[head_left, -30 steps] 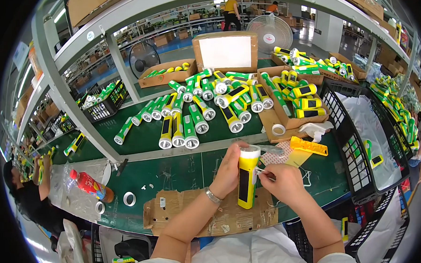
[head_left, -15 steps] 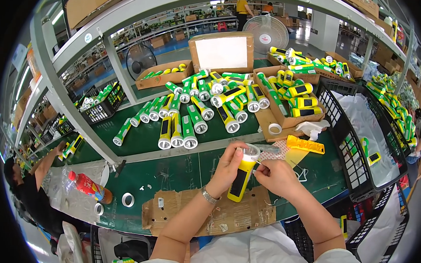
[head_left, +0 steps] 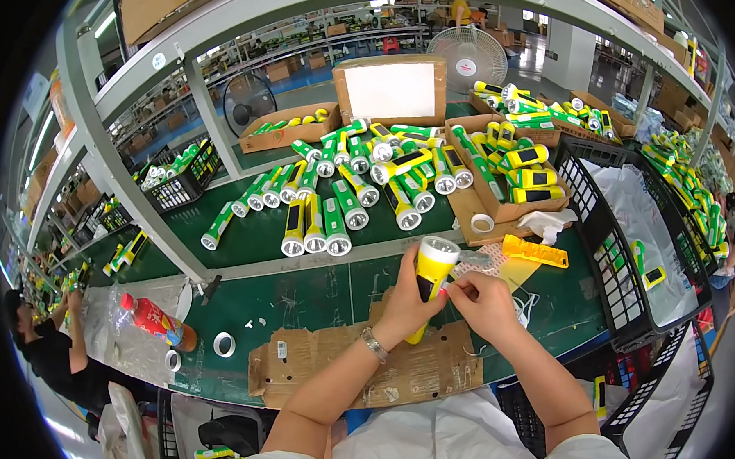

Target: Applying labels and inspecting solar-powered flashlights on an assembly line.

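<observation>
Yellow solar flashlight [head_left: 431, 271], tilted at twelve o'clock ahead; probably light, rigid, slick plastic, best gripped mid-body, where the left hand [head_left: 407, 301] curls round; right hand [head_left: 485, 305] bunched at its three o'clock, grip unclear.

At the centre of the frame we count two bare hands, one left hand [head_left: 408, 303] and one right hand [head_left: 485, 303], and one held yellow flashlight [head_left: 432, 269]. Across the upper middle of the desk [head_left: 242, 290] we make out at least twenty loose flashlights [head_left: 333, 220], overlapping too much for an exact tally. We find three white rings [head_left: 225, 332], two at lower left and one right of centre. We see one red-capped bottle [head_left: 158, 323] at lower left, two fans [head_left: 468, 57] near the top, and at least two other people [head_left: 50, 357].
</observation>
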{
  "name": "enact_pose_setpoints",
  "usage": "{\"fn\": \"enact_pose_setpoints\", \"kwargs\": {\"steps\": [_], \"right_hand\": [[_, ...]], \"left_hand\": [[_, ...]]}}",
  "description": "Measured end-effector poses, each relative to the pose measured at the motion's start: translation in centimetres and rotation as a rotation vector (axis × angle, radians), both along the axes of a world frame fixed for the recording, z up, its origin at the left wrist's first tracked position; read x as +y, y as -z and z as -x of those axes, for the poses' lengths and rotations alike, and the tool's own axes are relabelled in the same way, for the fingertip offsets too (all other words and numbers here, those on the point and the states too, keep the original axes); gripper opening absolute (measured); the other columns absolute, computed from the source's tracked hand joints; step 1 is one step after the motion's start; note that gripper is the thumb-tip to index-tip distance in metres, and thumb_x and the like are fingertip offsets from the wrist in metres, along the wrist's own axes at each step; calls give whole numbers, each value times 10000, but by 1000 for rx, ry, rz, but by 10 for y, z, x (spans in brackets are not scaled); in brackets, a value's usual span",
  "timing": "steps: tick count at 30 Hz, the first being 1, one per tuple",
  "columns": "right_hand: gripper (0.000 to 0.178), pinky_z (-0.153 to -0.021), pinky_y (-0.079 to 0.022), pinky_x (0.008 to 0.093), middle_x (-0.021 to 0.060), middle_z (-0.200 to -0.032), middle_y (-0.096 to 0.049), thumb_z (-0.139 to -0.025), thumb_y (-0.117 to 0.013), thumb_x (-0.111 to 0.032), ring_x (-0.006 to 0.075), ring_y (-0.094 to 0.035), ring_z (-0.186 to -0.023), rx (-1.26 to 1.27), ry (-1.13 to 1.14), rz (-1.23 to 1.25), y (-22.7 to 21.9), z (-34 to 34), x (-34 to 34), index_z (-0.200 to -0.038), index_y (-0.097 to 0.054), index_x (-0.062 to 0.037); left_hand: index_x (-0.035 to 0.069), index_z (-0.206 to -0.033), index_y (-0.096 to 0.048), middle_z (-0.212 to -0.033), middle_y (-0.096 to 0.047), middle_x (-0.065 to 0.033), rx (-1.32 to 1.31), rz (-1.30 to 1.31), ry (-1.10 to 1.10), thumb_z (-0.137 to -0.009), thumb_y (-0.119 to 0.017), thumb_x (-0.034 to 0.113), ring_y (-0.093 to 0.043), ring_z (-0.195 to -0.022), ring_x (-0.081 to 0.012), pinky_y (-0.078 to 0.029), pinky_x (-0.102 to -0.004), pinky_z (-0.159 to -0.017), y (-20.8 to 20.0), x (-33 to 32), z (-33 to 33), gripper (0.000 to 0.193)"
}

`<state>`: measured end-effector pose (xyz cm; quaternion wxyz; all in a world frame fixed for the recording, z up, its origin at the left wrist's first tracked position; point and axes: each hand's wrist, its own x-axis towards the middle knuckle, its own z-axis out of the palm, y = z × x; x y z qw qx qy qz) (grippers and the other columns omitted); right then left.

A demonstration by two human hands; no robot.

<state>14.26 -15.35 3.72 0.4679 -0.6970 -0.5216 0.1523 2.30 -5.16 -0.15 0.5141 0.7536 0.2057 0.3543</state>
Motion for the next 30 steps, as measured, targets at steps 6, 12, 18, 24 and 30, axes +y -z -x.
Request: {"fn": "enact_pose_setpoints", "kwargs": {"steps": [6, 12, 18, 24, 30], "right_hand": [[122, -490, -413, 222, 65, -587, -577, -740, -656, -105, 114, -497, -478, -35, 24, 45, 11, -2, -30, -721, -610, 7], [129, -574, -452, 308, 90, -681, -599, -804, -563, -67, 242, -559, -586, -261, -212, -202, 76, -14, -22, -895, -620, 5], [169, -741, -423, 342, 94, -724, -578, -797, -593, -133, 271, -557, -777, -292, -43, 6, 16, 3, -8, -926, -624, -28], [156, -697, -390, 311, 6, -694, -534, -677, -647, -189, 185, -514, -724, -930, -144, -462, -30, 16, 18, -809, -623, -109], [132, -590, -422, 336, 32, -654, -529, -717, -635, -232, 227, -544, -649, -838, -449, -181, -12, 19, 20, -744, -588, -111]], "left_hand": [[20, -1224, -365, -1011, -518, -46, 10, 6, -319, -747, -695, 135, -502, -901, -123, -427, -269, -787, 30, 52, 16, 591], [39, -1221, -407, -1059, -566, -113, -272, 778, 220, -868, -541, 209, -580, -868, -172, -475, -303, -802, -5, 32, 17, 414], [-15, -1269, -337, -1082, -549, -188, -554, 1649, 622, -882, -364, 347, -610, -713, -210, -549, -271, -529, 25, 31, 25, 531], [8, -945, -540, -773, -589, -133, -444, 1732, 688, -873, -378, 381, -591, -597, -205, -536, -285, -532, 25, 27, 21, 413], [63, -956, -555, -804, -599, -75, -112, 1273, 191, -878, -474, 331, -601, -682, -159, -513, -291, -584, 3, 20, 11, 290]]}}
